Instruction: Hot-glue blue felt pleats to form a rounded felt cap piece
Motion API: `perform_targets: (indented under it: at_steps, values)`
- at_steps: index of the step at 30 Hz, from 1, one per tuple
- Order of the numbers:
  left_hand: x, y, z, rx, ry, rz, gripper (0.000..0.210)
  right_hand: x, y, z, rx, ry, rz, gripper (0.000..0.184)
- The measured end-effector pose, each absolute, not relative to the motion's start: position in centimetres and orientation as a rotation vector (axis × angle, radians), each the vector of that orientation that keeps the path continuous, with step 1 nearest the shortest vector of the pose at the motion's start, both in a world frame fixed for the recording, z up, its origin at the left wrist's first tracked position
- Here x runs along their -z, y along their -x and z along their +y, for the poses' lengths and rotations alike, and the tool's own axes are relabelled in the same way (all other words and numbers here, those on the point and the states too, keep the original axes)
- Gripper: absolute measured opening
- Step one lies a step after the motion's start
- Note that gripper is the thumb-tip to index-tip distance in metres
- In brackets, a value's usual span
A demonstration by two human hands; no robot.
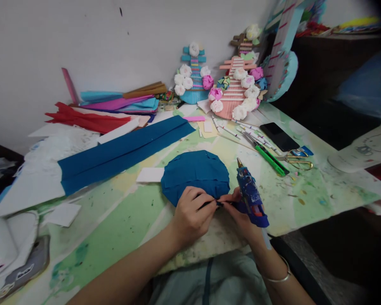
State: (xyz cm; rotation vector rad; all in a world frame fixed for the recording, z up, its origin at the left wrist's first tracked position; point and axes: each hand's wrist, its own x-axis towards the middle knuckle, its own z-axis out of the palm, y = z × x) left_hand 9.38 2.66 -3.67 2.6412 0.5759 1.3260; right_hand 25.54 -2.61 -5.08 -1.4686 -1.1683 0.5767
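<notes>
A rounded piece covered in dark blue crepe paper (195, 167) lies at the table's near side, with a white strip (150, 175) sticking out at its left. My left hand (193, 214) pinches the near right edge of the blue-covered piece. Against that same edge press the thumb and fingertips of my right hand (246, 222), which also carries a blue glue gun (252, 195). The gun's nozzle points up and away from me, and a glue stick trails from its rear. What exactly lies between the fingertips is too small to make out.
A long blue crepe paper strip (127, 152) stretches behind to the left. Right of the piece lie a green utility knife (269, 159), scissors (300, 161) and a black phone (279, 136). Flower-decorated paper instruments (235, 91) stand by the wall. A white cup (362, 146) is far right.
</notes>
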Motion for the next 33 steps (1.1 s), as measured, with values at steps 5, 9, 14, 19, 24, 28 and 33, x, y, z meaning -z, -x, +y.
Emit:
perform_targets:
  at_steps: [5, 9, 14, 19, 24, 28, 33]
  values:
    - [4.5, -9.8, 2.6, -1.227, -2.592, 0.639, 0.009, 6.4, -26.0, -3.0, -0.628, 1.492, -1.174, 0.023]
    - [5.4, -10.0, 2.8, -0.996, -2.674, 0.726, 0.016, 6.2, -27.0, -3.8, -0.738, 1.488, -1.054, 0.024]
    - [5.7, -9.9, 3.1, -0.943, -2.641, 0.772, 0.016, 4.1, -29.9, -5.4, -0.905, 1.495, -1.054, 0.030]
    - [5.6, -9.9, 3.3, -0.879, -2.614, 0.821, 0.017, 4.1, -32.3, -7.1, -0.912, 1.601, -1.251, 0.028]
    - [5.3, -10.0, 3.3, -0.786, -2.694, 0.849, 0.020, 4.8, -32.4, -8.3, -0.917, 1.700, -1.219, 0.020]
    - [5.1, -10.0, 3.1, -0.729, -2.711, 0.855, 0.019, 4.7, -31.7, -8.4, -0.946, 1.716, -1.216, 0.023]
    - [4.8, -9.8, 3.0, -0.726, -2.664, 0.827, 0.012, 4.7, -31.2, -8.2, -0.927, 1.724, -1.219, 0.026]
